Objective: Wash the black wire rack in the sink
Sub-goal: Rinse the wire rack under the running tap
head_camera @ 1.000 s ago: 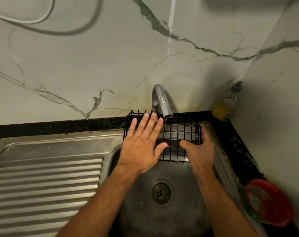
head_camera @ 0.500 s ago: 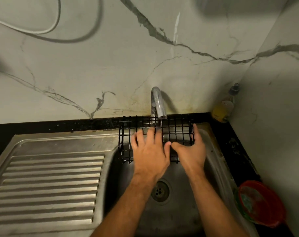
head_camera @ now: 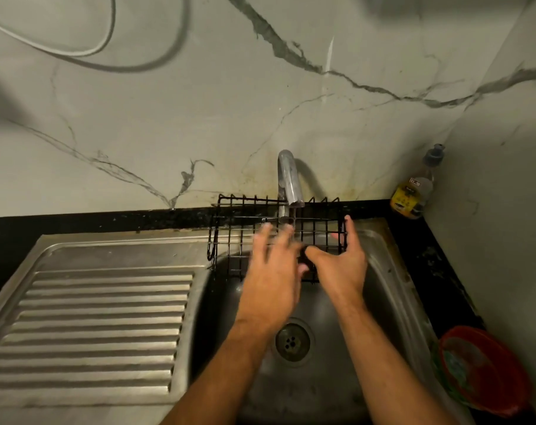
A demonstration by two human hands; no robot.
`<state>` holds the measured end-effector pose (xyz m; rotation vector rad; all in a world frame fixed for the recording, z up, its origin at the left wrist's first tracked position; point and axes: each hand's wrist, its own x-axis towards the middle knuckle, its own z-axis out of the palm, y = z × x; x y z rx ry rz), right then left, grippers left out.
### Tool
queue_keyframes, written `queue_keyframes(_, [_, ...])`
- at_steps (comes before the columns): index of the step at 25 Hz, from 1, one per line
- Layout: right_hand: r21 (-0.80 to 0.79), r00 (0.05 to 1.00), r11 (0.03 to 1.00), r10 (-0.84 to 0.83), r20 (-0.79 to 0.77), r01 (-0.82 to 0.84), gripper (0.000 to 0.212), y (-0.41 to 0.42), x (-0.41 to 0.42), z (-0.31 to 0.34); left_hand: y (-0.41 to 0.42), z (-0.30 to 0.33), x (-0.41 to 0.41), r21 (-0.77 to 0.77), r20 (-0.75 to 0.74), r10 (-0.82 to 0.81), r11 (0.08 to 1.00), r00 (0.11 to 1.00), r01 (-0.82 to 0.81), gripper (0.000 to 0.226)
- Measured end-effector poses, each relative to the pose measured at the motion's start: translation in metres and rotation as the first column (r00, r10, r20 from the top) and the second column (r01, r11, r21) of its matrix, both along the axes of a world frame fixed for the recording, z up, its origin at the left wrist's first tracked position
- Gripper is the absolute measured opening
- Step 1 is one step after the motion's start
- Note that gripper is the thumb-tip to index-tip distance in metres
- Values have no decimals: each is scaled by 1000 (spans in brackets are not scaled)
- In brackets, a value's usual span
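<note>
The black wire rack (head_camera: 230, 237) stands tilted at the back of the steel sink (head_camera: 392, 289), under the chrome tap (head_camera: 288, 179). My left hand (head_camera: 272, 271) lies flat on the rack's mesh with its fingers spread and blurred from motion. My right hand (head_camera: 340, 262) holds the rack's right part, thumb across the front and fingers reaching behind the right edge. The hands hide the lower middle of the rack. I cannot see a water stream clearly.
A ribbed steel drainboard (head_camera: 101, 326) lies left of the basin, with the drain (head_camera: 292, 342) at the basin's middle. A soap bottle (head_camera: 413, 191) stands in the back right corner. A red bowl (head_camera: 487, 372) sits on the black counter at right.
The rack has shifted left across the sink's back. My left hand has slid over the mesh from the left part towards the middle. My right hand has kept hold of the right edge.
</note>
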<state>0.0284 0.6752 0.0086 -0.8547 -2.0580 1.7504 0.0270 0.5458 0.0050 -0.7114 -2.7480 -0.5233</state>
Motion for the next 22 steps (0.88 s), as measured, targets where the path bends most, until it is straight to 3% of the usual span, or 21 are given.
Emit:
queue_keyframes(2, [-47, 999, 998, -35, 7, 35, 104, 4, -3, -5, -5, -10, 2, -139, 1, -146, 980, 989, 145, 61])
queue_keyframes(4, [-67, 998, 996, -60, 17, 61, 104, 5, -4, -11, -16, -14, -6, -225, -82, -170, 963, 982, 148, 55])
queue_keyframes(8, [-28, 999, 999, -37, 10, 38, 107, -3, -1, -16, -14, -3, -13, -152, -160, 32, 987, 987, -57, 32])
queue_keyframes(10, [-15, 1000, 1000, -5, 12, 5, 107, -7, -1, -15, -7, -3, -8, -75, -62, 58, 995, 996, -62, 30])
queue_keyframes(12, [10, 1000, 1000, 29, 9, -29, 110, -6, 1, -16, -9, 0, -6, -106, 95, 11, 994, 995, -1, 36])
queue_keyframes(14, [71, 998, 995, 65, 16, -66, 113, -4, 4, -16, -15, 1, -10, -143, 144, -4, 989, 990, 25, 37])
queue_keyframes(17, [118, 998, 991, 63, 6, -63, 110, 0, 5, -15, -17, 0, -10, -117, 72, 2, 993, 997, 6, 40])
queue_keyframes(20, [3, 1000, 1000, 19, -23, -19, 103, -1, 4, -11, -9, -7, 2, -110, -73, 130, 984, 989, -138, 37])
queue_keyframes(22, [-52, 999, 999, 6, -31, -7, 102, -3, 5, -15, -2, -9, 6, -164, -61, 167, 971, 984, -175, 45])
